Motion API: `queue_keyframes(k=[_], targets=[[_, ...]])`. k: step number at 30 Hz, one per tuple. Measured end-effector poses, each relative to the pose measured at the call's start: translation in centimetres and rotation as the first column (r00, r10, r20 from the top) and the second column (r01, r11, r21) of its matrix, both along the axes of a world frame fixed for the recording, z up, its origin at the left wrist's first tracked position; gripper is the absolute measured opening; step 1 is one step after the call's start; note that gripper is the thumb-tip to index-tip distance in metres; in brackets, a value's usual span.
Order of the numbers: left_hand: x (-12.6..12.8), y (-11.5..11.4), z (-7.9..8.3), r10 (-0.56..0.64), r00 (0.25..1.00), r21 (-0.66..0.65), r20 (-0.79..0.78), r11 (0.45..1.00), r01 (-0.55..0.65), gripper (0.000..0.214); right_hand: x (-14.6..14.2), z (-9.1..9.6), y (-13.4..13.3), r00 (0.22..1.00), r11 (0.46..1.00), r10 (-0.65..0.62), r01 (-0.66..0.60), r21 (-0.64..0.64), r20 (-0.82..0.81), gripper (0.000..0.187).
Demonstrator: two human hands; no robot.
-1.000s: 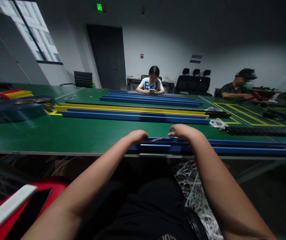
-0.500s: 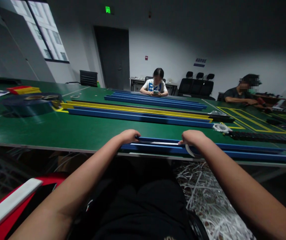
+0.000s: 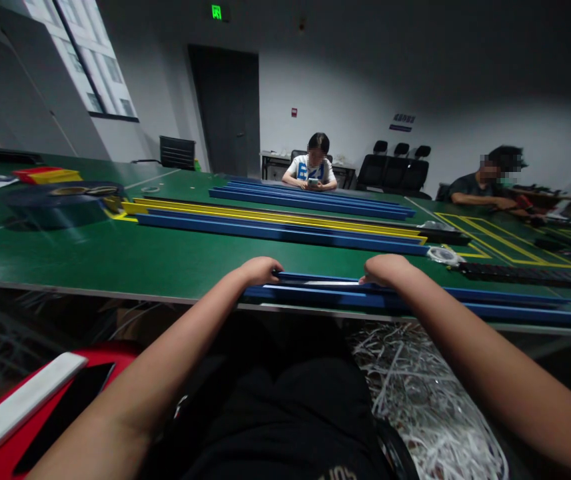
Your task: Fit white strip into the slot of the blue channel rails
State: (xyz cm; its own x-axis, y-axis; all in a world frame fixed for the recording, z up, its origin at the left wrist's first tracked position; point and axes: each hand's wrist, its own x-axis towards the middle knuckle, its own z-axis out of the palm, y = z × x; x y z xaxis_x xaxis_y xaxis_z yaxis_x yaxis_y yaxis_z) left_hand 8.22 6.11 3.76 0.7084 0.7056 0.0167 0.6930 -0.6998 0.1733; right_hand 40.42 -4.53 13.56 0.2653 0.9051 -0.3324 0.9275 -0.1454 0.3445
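Note:
Two long blue rails lie side by side along the near table edge, the back rail and the front rail. My left hand is closed at the left end of the back rail, fingertips bent down over it. A strip of white tape runs along this rail between my hands. My right hand is closed over the strip's right end, thumb and fingers pressed low in the channel. Whatever lies under the right palm is hidden.
Beyond lie a yellow rail, another blue rail and a clear-wrapped roll. A wide dark roll stands left. Two people sit across the green table. Shredded paper fills the floor area below right.
Both hands keep nearly the same place on the back rail. A white tape roll that hung below my right hand is now out of sight. The view has shifted slightly.

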Motion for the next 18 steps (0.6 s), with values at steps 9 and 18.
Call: queue_keyframes(k=[9, 18], targets=[[-0.1, -0.2, 0.2, 0.021, 1.000, -0.035, 0.001, 0.999, -0.021, 0.037, 0.1, -4.2, -0.2, 0.995, 0.994, 0.094, -0.093, 0.060, -0.013, 0.034], [0.0, -0.3, 0.3, 0.024, 1.000, -0.034, -0.004, 0.999, -0.024, 0.037, 0.5, -4.6, 0.8, 0.998, 1.000, 0.025, -0.024, 0.018, -0.064, 0.035]])
